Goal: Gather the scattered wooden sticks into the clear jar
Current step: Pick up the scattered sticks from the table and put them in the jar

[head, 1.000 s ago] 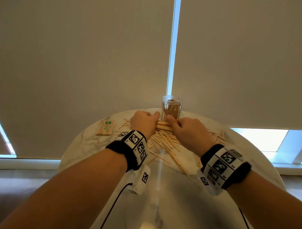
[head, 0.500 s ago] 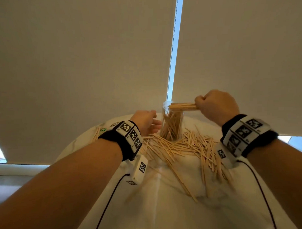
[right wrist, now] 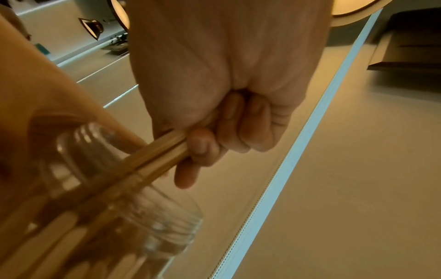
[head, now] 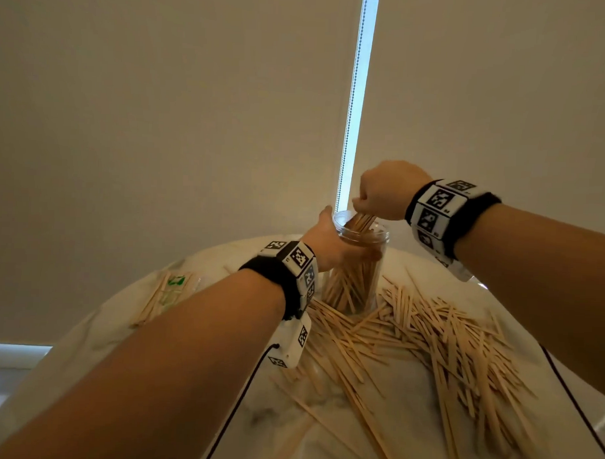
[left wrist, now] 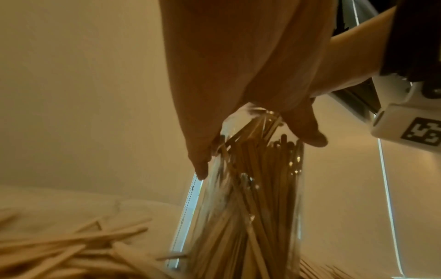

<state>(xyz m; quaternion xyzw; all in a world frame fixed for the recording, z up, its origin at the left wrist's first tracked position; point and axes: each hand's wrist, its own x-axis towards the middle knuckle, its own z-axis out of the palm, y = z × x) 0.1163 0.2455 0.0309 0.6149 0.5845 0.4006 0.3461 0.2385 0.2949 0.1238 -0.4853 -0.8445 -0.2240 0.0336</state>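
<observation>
The clear jar point(head: 356, 279) stands upright at the far middle of the round marble table point(head: 390, 421), holding many wooden sticks. My left hand point(head: 331, 242) grips the jar near its neck point(left wrist: 241, 166). My right hand point(head: 381, 194) hovers just above the jar's mouth and pinches a bundle of sticks point(head: 361, 220) whose lower ends reach down into the opening. In the right wrist view the bundle point(right wrist: 152, 160) runs from my curled fingers point(right wrist: 203, 149) into the jar's threaded rim point(right wrist: 167, 222). Scattered sticks point(head: 438, 340) lie across the table, mostly right of and in front of the jar.
A small packet of sticks with a green label point(head: 167, 291) lies on the table's left side. Closed roller blinds point(head: 161, 121) hang right behind the table, a bright gap between them. The table's curved edge drops off on the left and right.
My right hand lifted the bundle from the table to above the jar and tipped its ends into the mouth. My left hand let go of the bundle and took hold of the jar.
</observation>
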